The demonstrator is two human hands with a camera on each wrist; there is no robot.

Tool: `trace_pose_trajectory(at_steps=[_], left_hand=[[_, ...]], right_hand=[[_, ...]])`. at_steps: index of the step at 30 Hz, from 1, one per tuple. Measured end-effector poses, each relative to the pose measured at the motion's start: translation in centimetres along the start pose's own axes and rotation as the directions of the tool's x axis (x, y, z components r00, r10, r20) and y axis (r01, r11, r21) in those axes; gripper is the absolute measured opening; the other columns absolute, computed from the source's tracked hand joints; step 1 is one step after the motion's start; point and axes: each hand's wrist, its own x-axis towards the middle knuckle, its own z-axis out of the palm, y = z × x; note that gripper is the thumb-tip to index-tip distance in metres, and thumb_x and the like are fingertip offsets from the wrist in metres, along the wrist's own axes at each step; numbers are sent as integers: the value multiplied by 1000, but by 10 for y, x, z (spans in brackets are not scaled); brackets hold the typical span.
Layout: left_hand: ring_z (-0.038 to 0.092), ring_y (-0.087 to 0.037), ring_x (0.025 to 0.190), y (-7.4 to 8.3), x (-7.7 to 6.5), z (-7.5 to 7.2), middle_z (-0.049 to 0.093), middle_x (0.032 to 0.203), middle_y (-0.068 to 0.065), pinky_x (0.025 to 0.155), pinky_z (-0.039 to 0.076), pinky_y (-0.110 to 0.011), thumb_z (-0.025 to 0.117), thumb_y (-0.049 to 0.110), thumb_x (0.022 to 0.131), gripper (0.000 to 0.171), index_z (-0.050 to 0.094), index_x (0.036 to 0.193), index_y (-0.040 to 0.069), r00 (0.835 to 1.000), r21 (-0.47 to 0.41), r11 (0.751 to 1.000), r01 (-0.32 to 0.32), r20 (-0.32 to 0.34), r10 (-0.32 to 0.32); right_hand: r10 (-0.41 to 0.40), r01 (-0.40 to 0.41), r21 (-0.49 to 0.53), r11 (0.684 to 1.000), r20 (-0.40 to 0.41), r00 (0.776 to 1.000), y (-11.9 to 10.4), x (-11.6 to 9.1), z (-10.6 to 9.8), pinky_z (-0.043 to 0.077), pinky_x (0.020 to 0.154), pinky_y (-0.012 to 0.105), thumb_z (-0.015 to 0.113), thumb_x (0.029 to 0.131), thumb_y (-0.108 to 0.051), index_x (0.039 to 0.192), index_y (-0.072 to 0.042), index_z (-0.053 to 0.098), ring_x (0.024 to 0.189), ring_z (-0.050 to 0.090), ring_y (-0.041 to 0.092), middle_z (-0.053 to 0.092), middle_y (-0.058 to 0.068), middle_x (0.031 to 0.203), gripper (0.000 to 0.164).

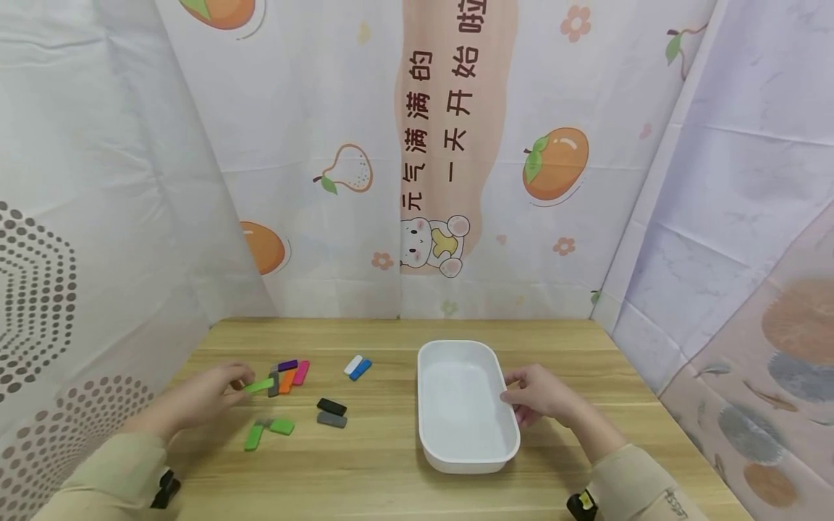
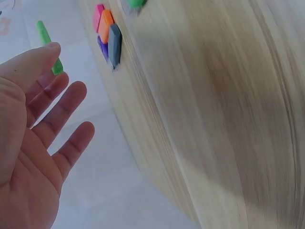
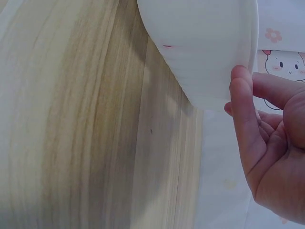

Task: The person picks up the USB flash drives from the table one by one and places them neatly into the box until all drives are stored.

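Note:
My left hand (image 1: 202, 396) pinches a small flat bright-green bar (image 1: 258, 386) between thumb and index finger, the other fingers spread loosely in the left wrist view. That bar (image 2: 44, 33) is held above the table beside a cluster of similar bars: dark grey (image 1: 274, 385), purple (image 1: 287, 365), orange (image 1: 287, 382) and pink (image 1: 301, 373). On the right, my right hand (image 1: 542, 395) holds the side rim of a white rectangular dish (image 1: 465, 405), thumb on the rim and fingers on the outer wall. Nothing lies inside the dish.
Nearer me on the wooden table (image 1: 365, 477) lie two green bars (image 1: 281, 426) with a greyish piece between them. A black bar (image 1: 331, 407) and a grey bar (image 1: 332, 420) sit mid-left. Behind are a white bar (image 1: 353, 365) and a blue bar (image 1: 361, 370). Printed curtains (image 1: 326, 239) surround the table.

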Motion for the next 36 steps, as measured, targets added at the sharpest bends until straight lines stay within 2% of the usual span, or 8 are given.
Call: trace_pose_trajectory(at_steps=[4,7,13,16,22,31,33,36], left_hand=[[65,-21,96,9,6,4,67,115,-7,81,56,-44,76,14,91,16,71,106,9,1000,2,1000,-16,-9,16],[64,-18,98,15,13,8,65,119,-7,81,56,-40,76,15,92,12,71,103,14,999,-2,1000,-28,-21,28],[63,-16,96,29,30,15,64,109,1,78,55,-36,77,16,92,13,71,103,14,996,-23,997,-69,-50,67],[64,-20,101,36,39,18,65,114,-1,81,55,-39,76,15,93,6,72,97,15,993,-24,994,-109,-57,107],[61,-16,95,50,54,19,63,120,-4,80,54,-36,74,19,95,8,72,100,14,991,-59,992,-114,-70,110],[60,-15,88,67,70,20,61,122,-7,76,53,-32,73,16,96,14,70,108,9,992,-79,991,-111,-68,105],[62,-13,82,71,75,21,60,125,-8,72,54,-29,73,15,96,14,70,107,8,991,-102,988,-118,-78,110],[63,-13,83,79,82,24,60,126,-9,68,55,-28,73,15,96,12,71,104,8,985,-116,984,-135,-121,121]], right_hand=[[1,-1,8,1000,3,1000,1,2,0,59,53,40,70,94,-8,124,9,62,56,68,22,66,12,72,36],[4,-5,10,1000,4,1000,2,4,0,59,54,40,70,94,-8,125,9,61,56,68,22,66,12,73,37],[3,-4,15,1000,11,1000,1,3,-1,59,54,40,70,93,-7,127,10,60,56,68,22,66,13,74,39],[7,-7,27,1000,14,1000,0,2,-1,59,54,40,70,93,-8,128,10,59,56,68,22,65,14,74,40],[6,-6,28,1000,12,1000,0,2,0,59,54,40,70,94,-8,128,10,59,56,67,22,65,13,75,40],[3,-3,18,1000,3,1000,-2,2,2,59,54,42,70,94,-8,129,11,58,56,68,23,65,13,74,42],[5,-5,19,1000,4,1000,-2,2,2,59,54,41,70,94,-7,129,11,58,56,68,23,65,13,74,41],[11,-11,17,1000,3,1000,-2,1,1,59,54,40,69,94,-7,129,12,57,56,67,23,65,13,75,41]])
